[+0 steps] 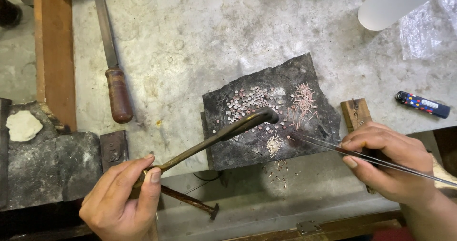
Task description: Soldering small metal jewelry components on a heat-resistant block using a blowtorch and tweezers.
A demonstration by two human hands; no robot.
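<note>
My left hand (121, 198) grips the end of a long curved brass torch pipe (223, 132) whose dark nozzle hangs over a black charred block (247, 150). My right hand (388, 160) pinches thin metal tweezers (323, 144), their tips resting on the block near a small pale pile. On the block lie several tiny round beads (245, 103), a cluster of short copper wire bits (302, 103) and a heap of pale grains (273, 145).
A wooden-handled file (112, 60) lies on the grey stone bench. A dark lighter (422, 104) sits at the right, a white plastic bottle (390, 5) at top right, a small wooden block (356, 113) beside the charred block, and a dark stone slab (47, 167) at left.
</note>
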